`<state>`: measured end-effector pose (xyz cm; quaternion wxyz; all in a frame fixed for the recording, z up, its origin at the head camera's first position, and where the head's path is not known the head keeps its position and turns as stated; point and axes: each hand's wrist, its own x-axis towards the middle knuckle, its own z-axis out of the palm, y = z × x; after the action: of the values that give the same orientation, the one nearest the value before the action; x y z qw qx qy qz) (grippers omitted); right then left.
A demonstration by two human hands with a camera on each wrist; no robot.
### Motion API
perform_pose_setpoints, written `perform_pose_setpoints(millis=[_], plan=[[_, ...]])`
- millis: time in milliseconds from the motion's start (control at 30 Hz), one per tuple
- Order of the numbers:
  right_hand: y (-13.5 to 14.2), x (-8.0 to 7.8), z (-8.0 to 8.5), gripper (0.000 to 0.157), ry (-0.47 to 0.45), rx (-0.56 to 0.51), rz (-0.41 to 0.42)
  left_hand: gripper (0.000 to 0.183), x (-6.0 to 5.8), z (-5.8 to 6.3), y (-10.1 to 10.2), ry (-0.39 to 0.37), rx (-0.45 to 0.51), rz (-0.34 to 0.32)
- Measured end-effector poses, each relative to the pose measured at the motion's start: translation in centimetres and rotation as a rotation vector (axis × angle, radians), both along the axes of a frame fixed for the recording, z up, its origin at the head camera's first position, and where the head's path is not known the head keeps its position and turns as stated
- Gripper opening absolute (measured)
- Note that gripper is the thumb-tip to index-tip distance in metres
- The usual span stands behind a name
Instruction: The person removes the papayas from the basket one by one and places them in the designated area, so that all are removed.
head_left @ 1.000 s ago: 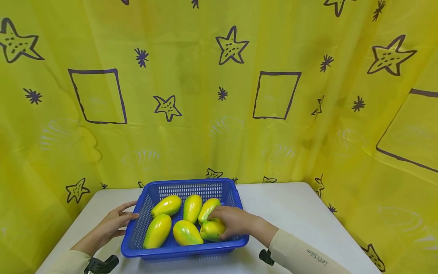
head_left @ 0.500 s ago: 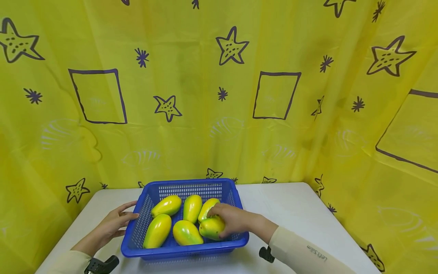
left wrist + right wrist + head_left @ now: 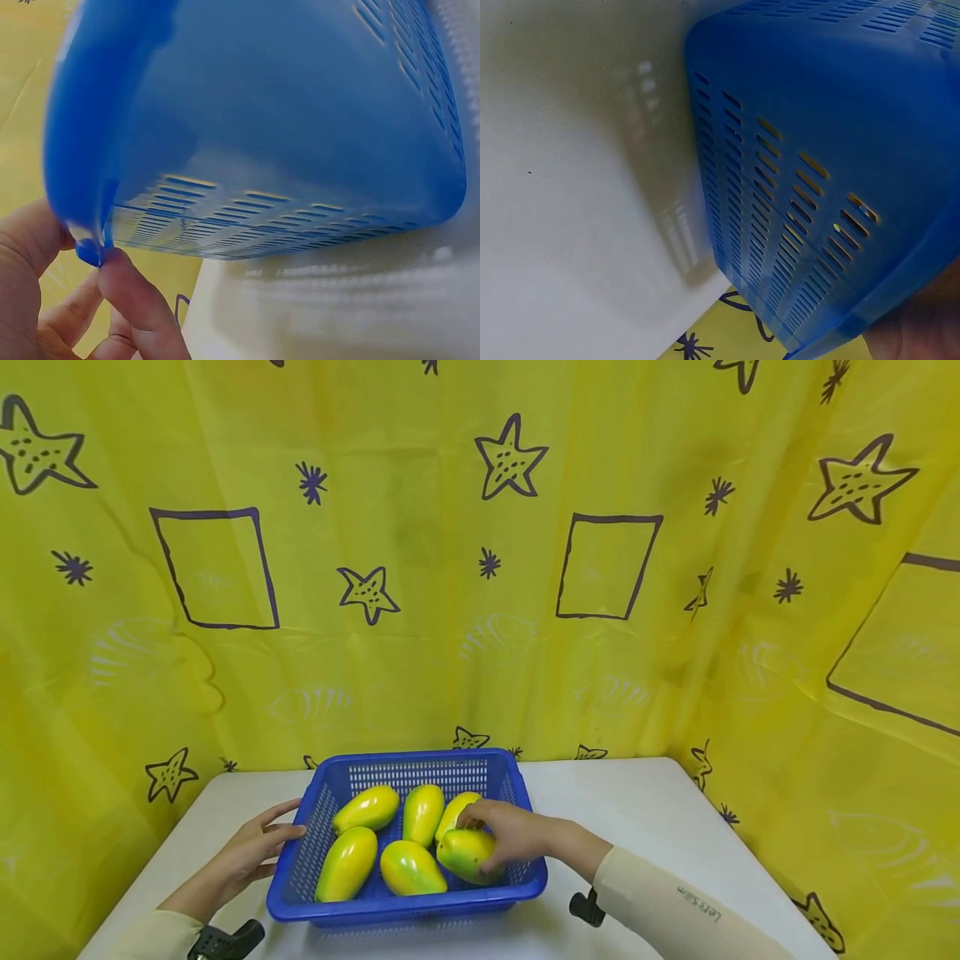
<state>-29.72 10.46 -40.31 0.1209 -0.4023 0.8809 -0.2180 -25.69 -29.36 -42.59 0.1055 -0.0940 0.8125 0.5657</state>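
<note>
A blue plastic basket [image 3: 405, 906] with slotted walls holds several yellow-green mangoes, among them one mango [image 3: 347, 864] at the near left and another mango [image 3: 412, 868] at the near middle. At the right end, my right hand [image 3: 517, 835] grips a mango [image 3: 467, 856] between thumb and fingers; it overlaps the mango [image 3: 453, 814] behind it. My left hand [image 3: 251, 852] is at the basket's left rim. In the left wrist view its thumb and a fingertip [image 3: 139, 300] pinch the rim's edge. The right wrist view shows mostly the basket's outer wall [image 3: 817, 112].
The basket stands on a white table [image 3: 600, 810], whose surface extends to its right. A yellow curtain [image 3: 427, 677] printed with stars and squares hangs behind and at both sides. Black wrist straps [image 3: 225, 939] sit on the sleeves.
My right hand has raised the near-right mango slightly and turned it a little, while keeping its grip. The left hand and the basket stay in place.
</note>
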Motion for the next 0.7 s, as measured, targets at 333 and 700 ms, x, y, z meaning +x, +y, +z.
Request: perform_pose_setpoints(millis=[333,700], plan=[[0.3,-0.3,0.5,0.054,-0.088,-0.036,-0.012,0.078,-0.1,-0.1,-0.1,-0.001,0.012,-0.004],[0.7,-0.7,1.1,0.056,-0.178,-0.071,-0.057,0.077,-0.1,-0.2,-0.1,-0.005,0.012,-0.001]])
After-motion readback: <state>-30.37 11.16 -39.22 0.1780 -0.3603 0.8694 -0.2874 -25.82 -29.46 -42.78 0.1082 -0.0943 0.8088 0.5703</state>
